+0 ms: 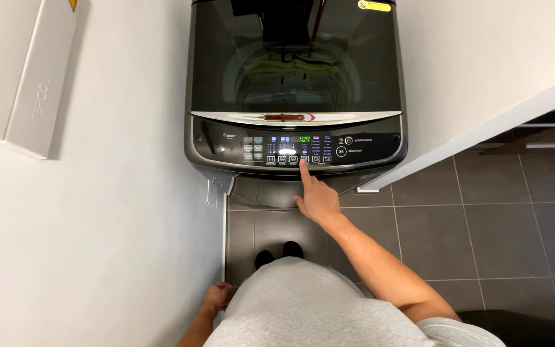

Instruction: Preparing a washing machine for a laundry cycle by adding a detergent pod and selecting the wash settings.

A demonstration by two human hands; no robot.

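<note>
A dark top-loading washing machine (297,83) fills the upper centre of the frame, its control panel (297,149) running left to right. The right hand (319,199) reaches up from below, index finger (305,172) extended onto a panel button (304,159), other fingers curled. The left hand (216,297) hangs lower left, loosely curled.

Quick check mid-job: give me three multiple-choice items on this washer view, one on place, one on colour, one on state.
1. Where does the right hand point?
A. control panel
B. wall box
C. floor

2. What colour are the lit display digits?
A. red
B. green
C. blue

3. How is the washing machine lid?
A. open
B. removed
C. closed

Answers: 1 A, its forefinger touches a panel button; 2 B, they glow green; 3 C, the dark glass lies flat over the drum. The left hand hangs by the thigh.
</note>
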